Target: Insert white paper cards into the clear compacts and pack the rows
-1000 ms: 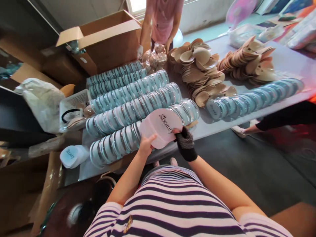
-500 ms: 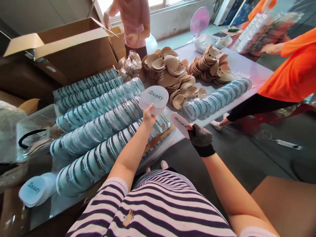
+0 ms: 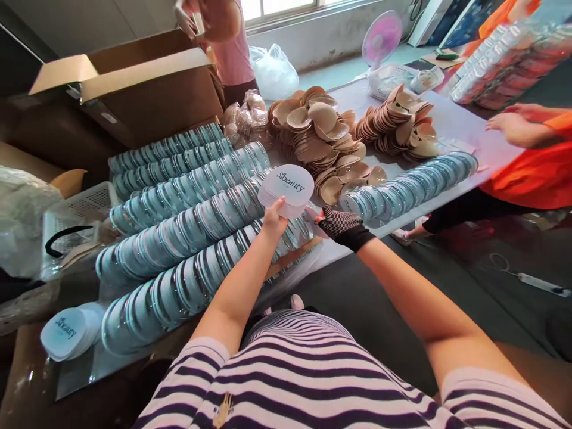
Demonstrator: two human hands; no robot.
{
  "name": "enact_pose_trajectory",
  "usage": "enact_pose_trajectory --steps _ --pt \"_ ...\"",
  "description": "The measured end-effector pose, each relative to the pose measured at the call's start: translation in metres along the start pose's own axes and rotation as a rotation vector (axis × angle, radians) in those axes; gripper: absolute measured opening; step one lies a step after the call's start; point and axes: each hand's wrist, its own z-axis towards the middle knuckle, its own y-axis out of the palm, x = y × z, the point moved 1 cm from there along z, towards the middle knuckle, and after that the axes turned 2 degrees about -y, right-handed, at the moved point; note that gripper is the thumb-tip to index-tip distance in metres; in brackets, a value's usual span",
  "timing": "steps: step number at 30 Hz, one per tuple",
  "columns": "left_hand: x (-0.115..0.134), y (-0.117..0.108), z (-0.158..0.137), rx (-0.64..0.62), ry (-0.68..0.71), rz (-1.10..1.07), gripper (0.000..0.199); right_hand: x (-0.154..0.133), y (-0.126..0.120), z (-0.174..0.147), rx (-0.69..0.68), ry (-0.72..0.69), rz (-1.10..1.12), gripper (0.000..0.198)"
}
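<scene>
My bare left hand (image 3: 275, 219) is closed on a stack of rounded white cards (image 3: 288, 186), the top one printed "Sbeauty". Just right of it, my right hand (image 3: 343, 226), in a black mesh fingerless glove, pinches a single card (image 3: 314, 223) at its edge. That card sits low beside the stack and is partly hidden; whether the two touch I cannot tell. Both hands are above the table's front edge, near the ends of long rows of clear round containers (image 3: 179, 229). Beyond them lies a heap of beige bra cups (image 3: 324, 119).
More containers form a row (image 3: 415, 185) at right, near another cup pile (image 3: 397, 122). More cards (image 3: 65, 333) lie front left. Behind stand an open carton (image 3: 152, 83), a white basket (image 3: 388, 80) and a pink fan (image 3: 382, 37). Co-workers stand at the back and right.
My right hand has moved left with its card, from apart to close beside the stack. The co-worker in orange has let go of the bagged bundle, which now rests at the right.
</scene>
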Motion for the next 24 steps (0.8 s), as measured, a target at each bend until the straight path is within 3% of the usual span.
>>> enact_pose_trajectory --steps 4,8,13,19,21,24 --pt "0.001 -0.001 0.000 0.005 -0.044 -0.004 0.037 0.007 0.001 -0.015 0.064 0.068 0.075 0.031" --pt "0.003 -0.001 0.000 0.001 -0.053 0.008 0.037 0.000 0.019 -0.005 0.092 0.087 0.182 0.027" --pt "0.003 -0.004 0.002 -0.026 -0.053 0.026 0.039 -0.012 0.051 0.004 0.008 0.106 0.265 0.032" --pt "0.000 -0.004 0.000 -0.013 -0.024 0.026 0.037 -0.007 0.061 0.006 -0.115 0.065 0.464 0.012" --pt "-0.001 -0.003 -0.001 -0.013 -0.007 0.034 0.039 -0.008 0.064 0.009 -0.161 0.033 0.794 0.016" --pt "-0.003 -0.003 -0.003 -0.034 0.006 0.062 0.042 -0.009 0.067 0.015 -0.265 0.004 1.494 0.030"
